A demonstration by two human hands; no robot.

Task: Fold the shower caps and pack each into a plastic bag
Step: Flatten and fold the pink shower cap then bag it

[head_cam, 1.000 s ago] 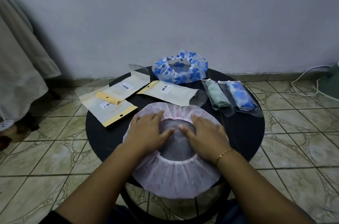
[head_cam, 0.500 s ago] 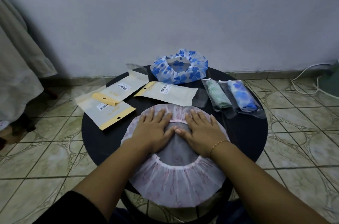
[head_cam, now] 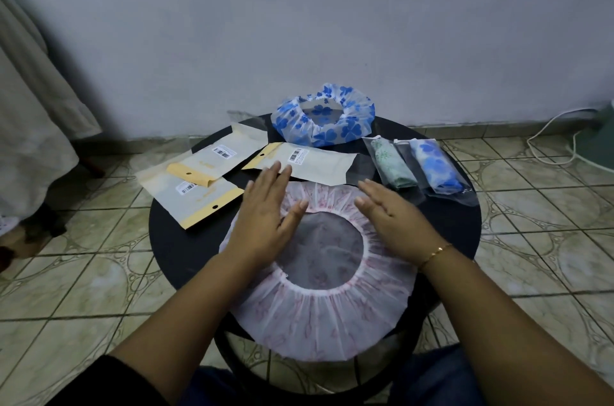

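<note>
Fingers (head_cam: 265, 183) of both hands straight, flat on thin pink-patterned plastic shower cap (head_cam: 319, 322), frame centre. Likely light, limp, slippery; pinch elastic rim.

A shower cap (head_cam: 319, 316) lies spread on the near part of the round surface (head_cam: 172, 239), both hands' fingers (head_cam: 265, 183) resting on its far rim. Beyond the left fingers lie three flat plastic bags (head_cam: 199, 203). Beyond the right fingers (head_cam: 372, 193) sit two packed bags (head_cam: 415, 166). A second cap (head_cam: 322, 121) lies farthest back, by the wall (head_cam: 299, 23).
</note>
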